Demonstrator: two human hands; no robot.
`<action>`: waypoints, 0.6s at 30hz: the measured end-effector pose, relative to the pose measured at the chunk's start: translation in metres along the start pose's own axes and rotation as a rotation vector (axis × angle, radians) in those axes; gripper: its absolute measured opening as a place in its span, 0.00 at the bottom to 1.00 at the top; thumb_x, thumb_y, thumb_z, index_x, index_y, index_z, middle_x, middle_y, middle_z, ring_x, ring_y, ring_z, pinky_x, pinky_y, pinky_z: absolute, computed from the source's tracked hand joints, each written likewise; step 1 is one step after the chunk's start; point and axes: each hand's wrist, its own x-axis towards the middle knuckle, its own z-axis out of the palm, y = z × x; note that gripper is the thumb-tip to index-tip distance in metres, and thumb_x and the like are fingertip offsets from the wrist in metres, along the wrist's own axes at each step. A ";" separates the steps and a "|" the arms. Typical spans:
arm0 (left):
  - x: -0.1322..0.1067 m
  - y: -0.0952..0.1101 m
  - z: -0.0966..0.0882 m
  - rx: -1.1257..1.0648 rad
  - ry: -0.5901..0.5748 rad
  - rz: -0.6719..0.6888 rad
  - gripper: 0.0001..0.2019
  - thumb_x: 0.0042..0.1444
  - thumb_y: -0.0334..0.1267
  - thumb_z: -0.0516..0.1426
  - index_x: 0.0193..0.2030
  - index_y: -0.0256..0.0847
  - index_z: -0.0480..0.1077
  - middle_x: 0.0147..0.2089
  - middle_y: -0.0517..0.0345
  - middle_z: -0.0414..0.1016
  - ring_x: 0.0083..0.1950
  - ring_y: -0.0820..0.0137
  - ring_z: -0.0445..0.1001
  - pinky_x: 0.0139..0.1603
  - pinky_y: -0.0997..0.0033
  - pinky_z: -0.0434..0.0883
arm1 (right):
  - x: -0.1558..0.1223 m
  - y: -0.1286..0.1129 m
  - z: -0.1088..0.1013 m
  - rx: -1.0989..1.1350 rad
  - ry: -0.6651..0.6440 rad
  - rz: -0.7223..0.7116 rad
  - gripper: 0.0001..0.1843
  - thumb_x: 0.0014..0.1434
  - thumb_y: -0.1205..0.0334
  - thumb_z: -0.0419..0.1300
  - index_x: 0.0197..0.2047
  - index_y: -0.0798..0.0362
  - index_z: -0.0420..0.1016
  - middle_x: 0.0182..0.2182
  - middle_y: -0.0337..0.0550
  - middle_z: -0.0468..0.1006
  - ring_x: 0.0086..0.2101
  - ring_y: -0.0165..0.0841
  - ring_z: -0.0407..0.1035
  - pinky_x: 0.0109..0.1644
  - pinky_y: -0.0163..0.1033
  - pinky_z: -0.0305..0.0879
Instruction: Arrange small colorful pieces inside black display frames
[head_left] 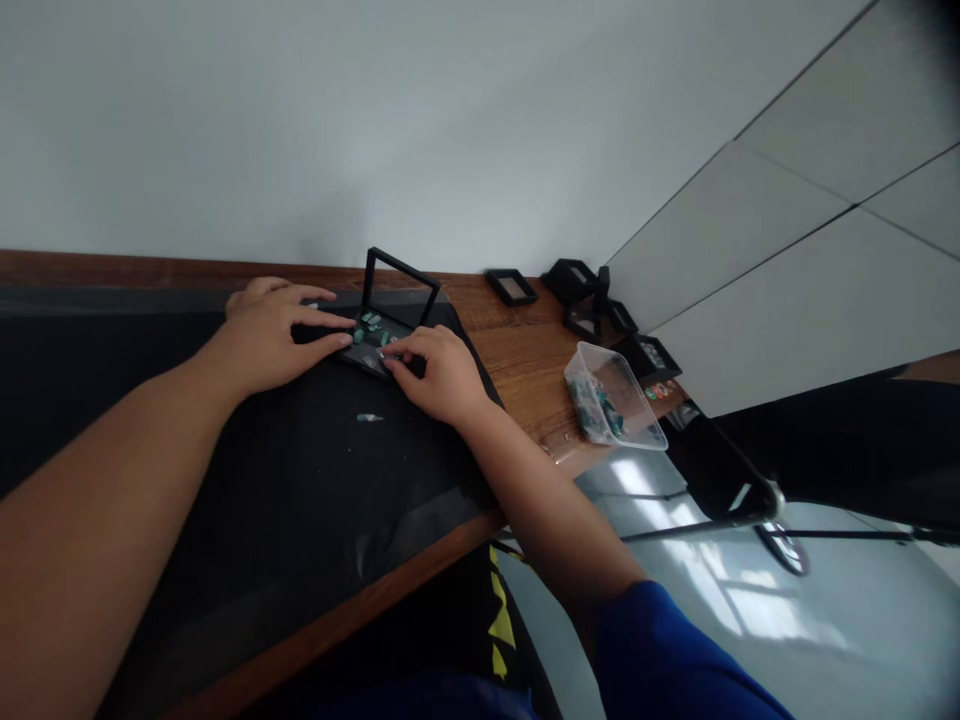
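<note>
A black hinged display frame (pixel 362 357) lies on the black mat, with its lid frame (pixel 403 266) tilted up at the back. Several small green, stone-like pieces (pixel 371 321) are inside the lower half. My left hand (pixel 266 335) rests at the frame's left side, fingers spread, thumb and index fingertips at its edge. Over the lower right of the frame, my right hand (pixel 439 370) has thumb and index finger pinched together. Something tiny and pale shows at those fingertips, too small to name. One loose green piece (pixel 370 417) lies on the mat in front of the frame.
A clear plastic tub (pixel 637 425) with green pieces stands near the right table edge. Several black frames (pixel 511 287) lie behind it near the wall. Small coloured rings (pixel 660 390) sit beside the tub. The black mat (pixel 300 500) covers the table's left part.
</note>
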 end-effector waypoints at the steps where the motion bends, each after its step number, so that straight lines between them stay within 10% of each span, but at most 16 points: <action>1: 0.000 0.000 0.001 0.007 -0.002 -0.013 0.19 0.69 0.61 0.64 0.53 0.58 0.92 0.71 0.50 0.84 0.76 0.37 0.70 0.78 0.24 0.64 | 0.001 0.000 0.000 0.003 -0.003 0.011 0.07 0.73 0.64 0.72 0.50 0.49 0.93 0.39 0.43 0.87 0.42 0.37 0.77 0.55 0.46 0.69; 9: -0.001 -0.002 0.007 0.018 0.046 -0.060 0.12 0.69 0.63 0.65 0.50 0.74 0.92 0.66 0.55 0.84 0.76 0.38 0.70 0.79 0.23 0.65 | 0.002 0.000 0.002 0.040 0.002 0.050 0.04 0.71 0.63 0.74 0.42 0.49 0.92 0.37 0.42 0.88 0.40 0.36 0.77 0.55 0.46 0.70; 18: -0.001 0.016 -0.004 0.028 0.019 -0.163 0.22 0.65 0.64 0.70 0.55 0.53 0.91 0.69 0.47 0.83 0.75 0.36 0.71 0.78 0.25 0.62 | -0.003 -0.003 0.001 0.101 0.002 -0.030 0.04 0.72 0.62 0.74 0.43 0.49 0.92 0.36 0.41 0.87 0.39 0.35 0.78 0.55 0.45 0.70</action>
